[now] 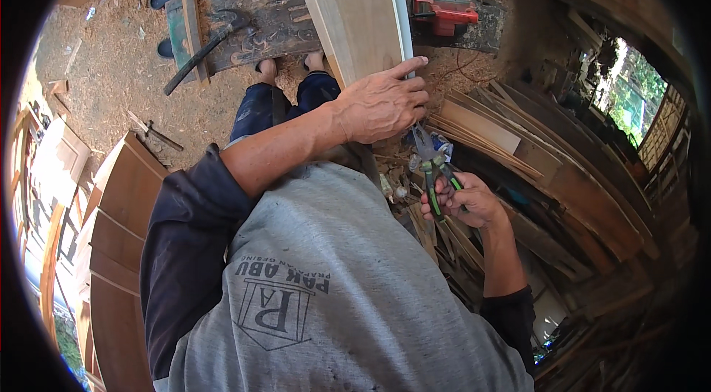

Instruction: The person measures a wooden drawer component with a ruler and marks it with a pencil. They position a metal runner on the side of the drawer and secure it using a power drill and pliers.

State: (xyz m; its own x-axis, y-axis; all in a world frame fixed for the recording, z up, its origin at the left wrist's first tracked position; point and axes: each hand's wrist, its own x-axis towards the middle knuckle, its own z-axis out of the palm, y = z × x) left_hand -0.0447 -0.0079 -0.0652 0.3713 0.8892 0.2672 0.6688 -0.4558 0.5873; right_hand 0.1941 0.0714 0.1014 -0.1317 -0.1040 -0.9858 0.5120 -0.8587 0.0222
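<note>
A long pale wooden board [354, 14] reaches away from me, with a narrow white strip [400, 3] along its right edge. My left hand [385, 103] lies across the board's near end, its fingers curled over the edge and the strip. Below it, to the right, my right hand [463, 199] is closed around the handles of green-and-black pliers [429, 166]. Their metal jaws point up toward my left fingers, close beneath the hand. Whether the jaws grip anything cannot be made out.
A red power tool [448, 15] rests on a worn dark plank bench [255, 3]. On the bench's left lie a wooden batten [191, 21] and a dark curved bar [204, 55]. Stacked boards [548, 162] fill the right side; wooden panels [122, 221] stand at left.
</note>
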